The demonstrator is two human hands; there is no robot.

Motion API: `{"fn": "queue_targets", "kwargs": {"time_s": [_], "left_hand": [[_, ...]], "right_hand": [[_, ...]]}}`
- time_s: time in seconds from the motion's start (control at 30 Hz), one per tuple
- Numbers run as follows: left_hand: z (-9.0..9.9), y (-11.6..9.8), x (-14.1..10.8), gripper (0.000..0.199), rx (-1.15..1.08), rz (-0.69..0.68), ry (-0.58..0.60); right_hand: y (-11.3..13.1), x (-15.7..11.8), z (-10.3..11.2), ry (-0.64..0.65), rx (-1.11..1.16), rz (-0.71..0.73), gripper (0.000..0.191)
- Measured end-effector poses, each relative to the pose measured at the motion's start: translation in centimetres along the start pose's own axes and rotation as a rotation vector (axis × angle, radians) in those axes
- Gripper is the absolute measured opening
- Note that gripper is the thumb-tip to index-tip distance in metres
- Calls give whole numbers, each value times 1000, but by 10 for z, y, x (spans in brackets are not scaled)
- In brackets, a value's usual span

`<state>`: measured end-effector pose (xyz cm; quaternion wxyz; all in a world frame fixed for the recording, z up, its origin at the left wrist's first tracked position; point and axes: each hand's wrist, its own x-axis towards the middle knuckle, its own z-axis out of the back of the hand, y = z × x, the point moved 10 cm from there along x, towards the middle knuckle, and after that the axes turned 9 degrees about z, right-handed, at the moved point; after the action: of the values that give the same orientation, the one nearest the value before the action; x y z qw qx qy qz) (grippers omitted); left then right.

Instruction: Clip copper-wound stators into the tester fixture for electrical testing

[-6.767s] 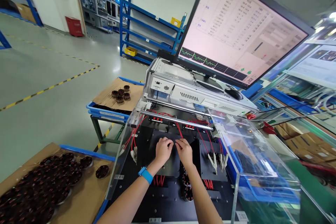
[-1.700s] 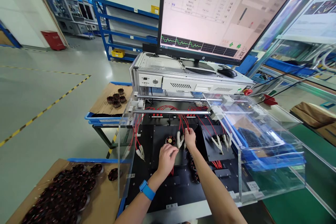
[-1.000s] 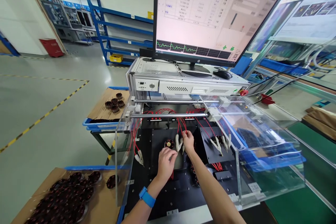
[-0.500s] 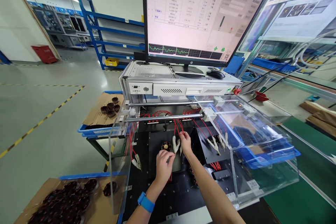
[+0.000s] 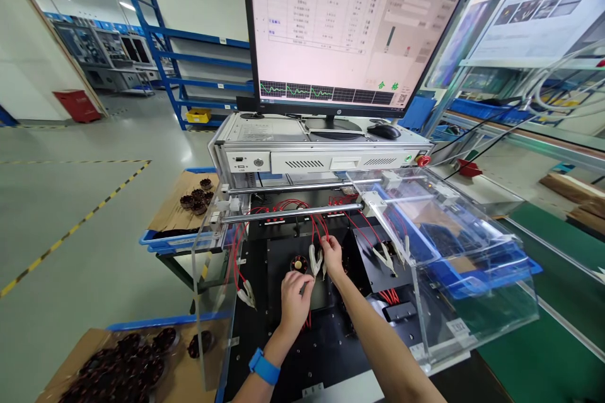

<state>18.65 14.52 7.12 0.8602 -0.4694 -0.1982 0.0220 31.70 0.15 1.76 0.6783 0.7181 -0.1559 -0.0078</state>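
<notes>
My left hand (image 5: 295, 297), with a blue band on its wrist, is closed in a pinch just in front of a small dark stator (image 5: 299, 264). What its fingertips hold is too small to make out. A white clip (image 5: 315, 259) on red wires (image 5: 312, 227) reaches down to those fingertips. My right hand (image 5: 333, 259) is closed around another white clip (image 5: 324, 268), largely hidden by the fingers. Both hands are over the black fixture plate (image 5: 278, 267).
More white clips hang left (image 5: 246, 294) and right (image 5: 384, 258). A clear hinged cover (image 5: 472, 277) stands at right; metal rails (image 5: 293, 213) cross behind my hands. Stators (image 5: 113, 365) fill a lined tray at lower left. A monitor (image 5: 340, 31) stands above.
The view has shifted slightly. Both hands stay at nearly the same place, and the clip in my right hand has come closer to the other clip.
</notes>
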Motion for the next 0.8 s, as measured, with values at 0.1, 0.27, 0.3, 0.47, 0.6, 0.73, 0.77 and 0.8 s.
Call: {"fn": "queue_targets", "kwargs": {"time_s": [0.1,0.27,0.3,0.47,0.6,0.73,0.77,0.8], "left_hand": [[0,0,0,13,2,-1,3],[-1,1,-1,13,1,-7,7],[-1,1,-2,13,0,-10,7],[-1,2,-2,12,-1,-6,5],[-1,2,-2,13,4,-1,10],[0,1,-2,14,3,-1,10],[0,1,-2,15,3,0,10],[0,1,-2,15,4,1,10]], "right_hand": [[-1,-1,-2,8,17,-24,31],[-3,-2,-3,20,32,-54,31],[-3,-2,-3,19,32,-55,31],[-4,-2,-1,6,25,-49,29],[-3,-1,0,0,16,-40,28],[-4,-1,1,-5,12,-35,28],[-4,-1,1,-6,12,-36,28],[-4,-1,1,-7,12,-37,28]]}}
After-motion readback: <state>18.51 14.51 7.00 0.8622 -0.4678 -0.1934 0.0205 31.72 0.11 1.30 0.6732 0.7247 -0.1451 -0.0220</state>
